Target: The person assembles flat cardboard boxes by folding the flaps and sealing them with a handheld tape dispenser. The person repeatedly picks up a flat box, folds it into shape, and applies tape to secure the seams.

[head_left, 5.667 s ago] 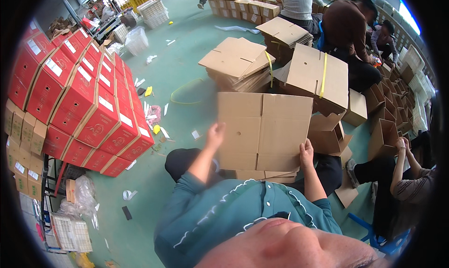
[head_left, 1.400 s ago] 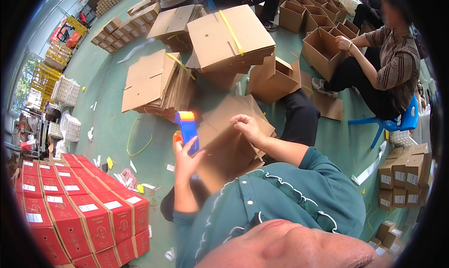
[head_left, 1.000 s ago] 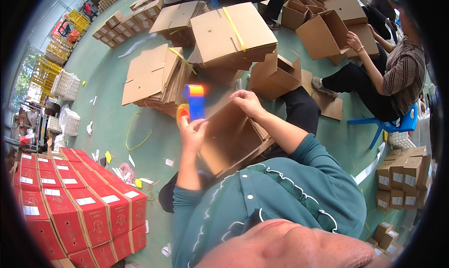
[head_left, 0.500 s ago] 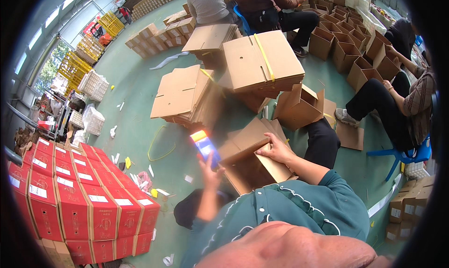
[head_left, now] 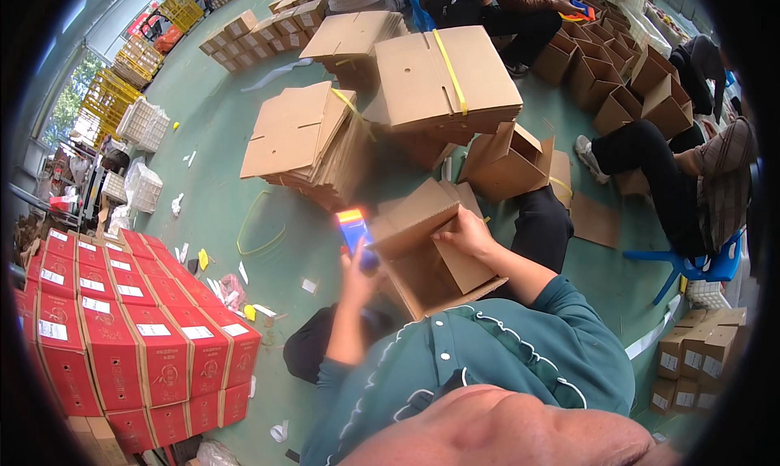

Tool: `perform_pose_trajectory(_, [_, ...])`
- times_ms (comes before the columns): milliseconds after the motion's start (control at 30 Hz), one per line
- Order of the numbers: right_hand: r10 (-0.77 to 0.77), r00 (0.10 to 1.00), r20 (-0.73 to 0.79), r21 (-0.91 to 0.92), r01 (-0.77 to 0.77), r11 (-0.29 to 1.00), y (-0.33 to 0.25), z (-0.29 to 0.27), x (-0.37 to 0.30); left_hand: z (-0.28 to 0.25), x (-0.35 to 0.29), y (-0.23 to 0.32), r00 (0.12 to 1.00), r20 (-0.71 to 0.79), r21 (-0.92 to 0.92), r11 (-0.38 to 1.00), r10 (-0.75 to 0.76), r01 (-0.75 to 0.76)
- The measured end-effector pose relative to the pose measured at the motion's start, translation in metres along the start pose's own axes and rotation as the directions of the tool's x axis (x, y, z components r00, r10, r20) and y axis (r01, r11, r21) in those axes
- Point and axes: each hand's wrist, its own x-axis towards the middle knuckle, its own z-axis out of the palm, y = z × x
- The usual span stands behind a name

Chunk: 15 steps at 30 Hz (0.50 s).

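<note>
An open brown cardboard box point(head_left: 422, 259) rests tilted on my lap, its opening facing up toward me. My right hand point(head_left: 470, 237) grips the box's upper right edge, fingers behind the wall and thumb on the inner side. At the box's left side my left hand point(head_left: 357, 275) is closed around a blue hand tool point(head_left: 356, 240) with a bright orange end. It looks like a tape dispenser, but blur hides its details. A second opened box point(head_left: 508, 164) stands just beyond my right knee.
Stacks of flat cardboard point(head_left: 292, 137), strapped in yellow, stand ahead. Red cartons point(head_left: 134, 328) are piled at the left, small brown boxes point(head_left: 691, 356) at the lower right. A co-worker sits on a blue chair point(head_left: 707, 263) at the right, near rows of open boxes point(head_left: 597, 84). Paper scraps litter the floor.
My right hand has shifted up along the box edge, and the box's inside shows more. My left hand keeps hold of the blue tool. The view has shifted slightly.
</note>
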Motion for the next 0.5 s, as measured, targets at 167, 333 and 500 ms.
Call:
perform_pose_trajectory(167, [-0.076,0.994,-0.073,-0.052,0.072,0.996,0.006,0.026,0.008,0.017,0.005,0.026,0.992,-0.126,0.448,0.893,0.020,0.039])
perform_pose_trajectory(333, [-0.378,0.910,-0.174,0.069,0.394,0.917,0.022,0.023,-0.009,0.037,-0.006,0.003,0.977,-0.194,0.423,0.906,0.088,0.002])
perform_pose_trajectory(500, [-0.448,0.881,-0.151,0.255,0.473,0.843,0.065,0.006,-0.046,0.054,-0.033,0.009,0.976,-0.141,0.261,0.957,0.169,-0.128])
